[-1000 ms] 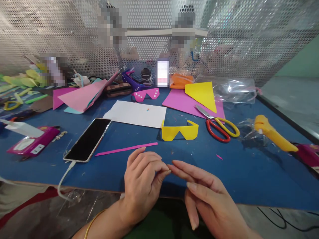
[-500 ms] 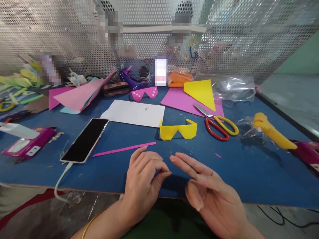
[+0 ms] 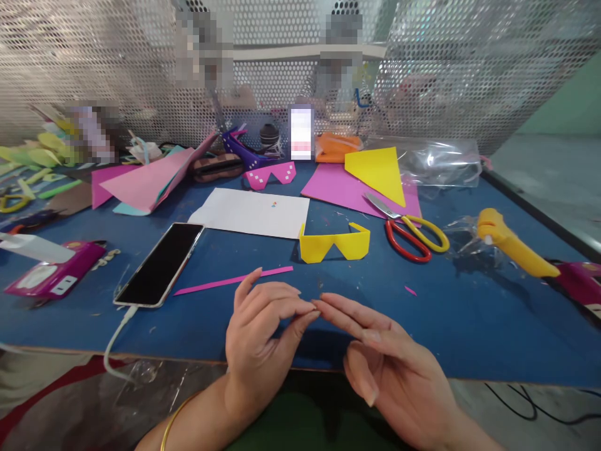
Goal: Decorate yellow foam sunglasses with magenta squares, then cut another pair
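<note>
My left hand (image 3: 265, 332) is above the table's front edge, thumb and forefinger pinched together at the fingertips of my right hand. Anything between them is too small to make out. My right hand (image 3: 399, 369) has two fingers stretched toward the left one, while its other fingers curl in; no held object shows. Just beyond both hands stand yellow paper glasses (image 3: 334, 246) with folded temples. A thin magenta paper strip (image 3: 225, 284) lies behind my left hand. To the right is a small pink scrap (image 3: 410, 290).
Scissors (image 3: 408, 232) with red and yellow handles lie right of the glasses. A yellow glue gun (image 3: 516, 244) is farther right. On the left lies a phone (image 3: 162, 263) on a cable. Behind are white card (image 3: 253, 213), pink decorated glasses (image 3: 271, 176), and yellow sheet (image 3: 378, 172).
My left hand's pinch has risen slightly and met the right hand's fingertips; a gap showed between them before. The things on the table lie as before.
</note>
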